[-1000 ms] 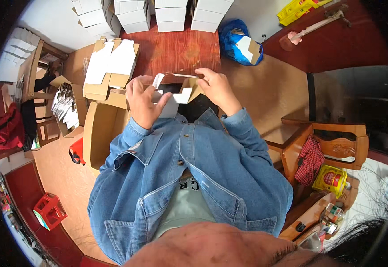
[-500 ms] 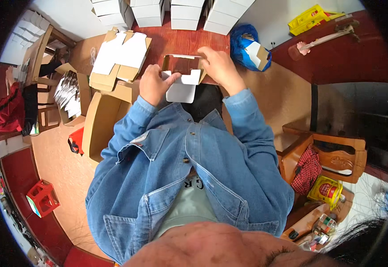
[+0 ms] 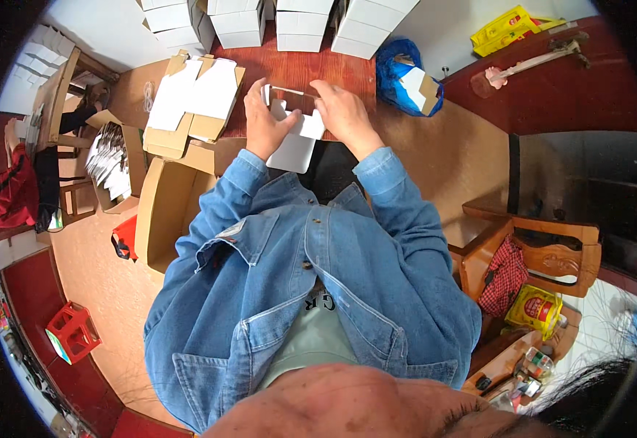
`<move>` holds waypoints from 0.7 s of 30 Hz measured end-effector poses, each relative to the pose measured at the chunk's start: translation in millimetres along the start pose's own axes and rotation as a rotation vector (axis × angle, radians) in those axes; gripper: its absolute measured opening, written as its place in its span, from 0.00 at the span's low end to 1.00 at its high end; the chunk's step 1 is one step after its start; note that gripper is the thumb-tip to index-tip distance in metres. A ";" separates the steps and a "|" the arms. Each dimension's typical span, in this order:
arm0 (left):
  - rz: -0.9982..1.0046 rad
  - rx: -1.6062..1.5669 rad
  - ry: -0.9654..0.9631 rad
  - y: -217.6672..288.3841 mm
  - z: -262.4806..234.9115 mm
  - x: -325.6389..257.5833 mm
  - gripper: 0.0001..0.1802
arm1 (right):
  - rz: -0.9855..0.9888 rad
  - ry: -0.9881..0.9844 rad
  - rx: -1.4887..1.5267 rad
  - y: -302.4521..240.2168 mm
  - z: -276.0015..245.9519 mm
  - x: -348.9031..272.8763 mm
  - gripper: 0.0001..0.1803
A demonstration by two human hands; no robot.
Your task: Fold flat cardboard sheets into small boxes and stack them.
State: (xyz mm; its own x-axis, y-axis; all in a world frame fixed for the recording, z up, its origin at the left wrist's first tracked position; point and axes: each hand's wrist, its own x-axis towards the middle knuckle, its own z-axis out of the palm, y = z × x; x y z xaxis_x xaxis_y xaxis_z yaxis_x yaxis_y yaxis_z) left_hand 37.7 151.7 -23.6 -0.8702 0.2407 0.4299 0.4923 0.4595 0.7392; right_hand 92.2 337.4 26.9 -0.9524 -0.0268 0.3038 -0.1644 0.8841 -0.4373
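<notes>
At the front edge of the red table (image 3: 275, 67), a partly folded white cardboard box (image 3: 291, 153) lies between my hands, its near flap hanging down toward me. My left hand (image 3: 264, 125) is closed on its left side, thumb pressing the near flaps and fingers reaching up along the left wall. On the right side, my right hand (image 3: 345, 117) grips the box wall, index finger at the far right corner. The brown inner face of the right side is mostly covered by that hand.
Left on the table lies a pile of flattened white-and-brown cartons (image 3: 213, 91). White boxes (image 3: 300, 31) stand stacked at the back. Beside the table's right edge hangs a blue plastic bag (image 3: 397, 62). An open brown carton (image 3: 159, 212) is at my left; a wooden chair (image 3: 559, 237) stands right.
My left fingers have moved farther up along the box's left side, where a white flap now stands up. My right hand has shifted slightly left and down, still on the box.
</notes>
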 end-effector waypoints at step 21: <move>0.073 0.005 -0.060 -36.5 29.0 -2.4 0.43 | 0.343 0.134 0.666 36.8 64.0 1.6 0.29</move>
State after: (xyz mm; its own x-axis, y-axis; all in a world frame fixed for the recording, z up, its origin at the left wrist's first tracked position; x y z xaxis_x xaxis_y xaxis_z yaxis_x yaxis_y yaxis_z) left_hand 21.3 159.1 -66.7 -0.8318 0.3242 0.4505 0.5543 0.4434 0.7044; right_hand 68.1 340.0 -42.9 -0.9456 0.2937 0.1401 -0.0253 0.3629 -0.9315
